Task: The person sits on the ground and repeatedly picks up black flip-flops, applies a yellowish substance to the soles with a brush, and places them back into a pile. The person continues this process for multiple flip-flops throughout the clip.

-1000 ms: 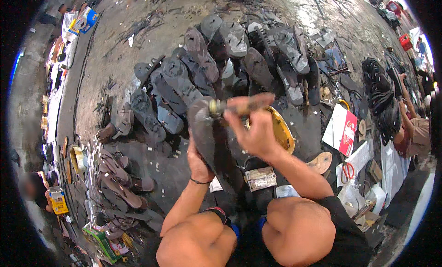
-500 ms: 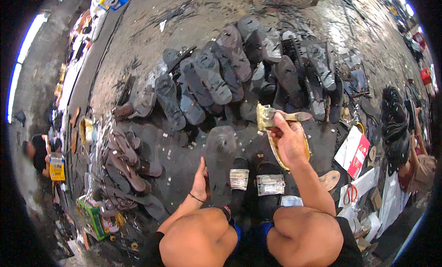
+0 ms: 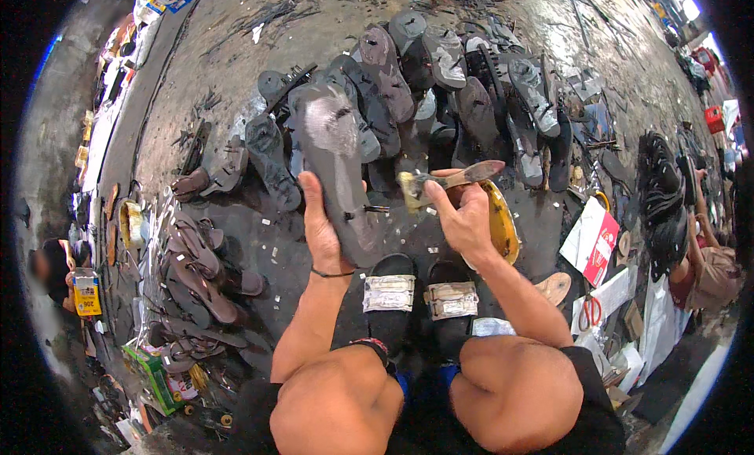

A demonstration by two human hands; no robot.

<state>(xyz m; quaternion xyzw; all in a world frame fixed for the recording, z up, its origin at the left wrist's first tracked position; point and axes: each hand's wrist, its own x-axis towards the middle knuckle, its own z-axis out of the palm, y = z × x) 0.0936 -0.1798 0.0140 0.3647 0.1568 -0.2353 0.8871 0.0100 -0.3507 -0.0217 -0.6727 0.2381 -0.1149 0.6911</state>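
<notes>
My left hand is closed around the edge of a dark grey sandal sole, raised and tilted with its broad end away from me. That broad end carries a pale, shiny patch, and small black strap ends stick out of the sole. To its right, my right hand grips a brush by its wooden handle. The brush's bristles are caked with yellowish matter and point left toward the sole, apart from it. Partly hidden behind my right hand is a yellow-lined bowl with dark specks.
Many similar soles lie in overlapping rows beyond my hands. A pile of brown sandals is at left. On the right are a white-and-red box, red-handled scissors and black straps. Another person sits at far right.
My left hand has lifted the sole up and away from me, off its place by my foot. My right hand has moved the brush left and slightly nearer, away from above the bowl.
</notes>
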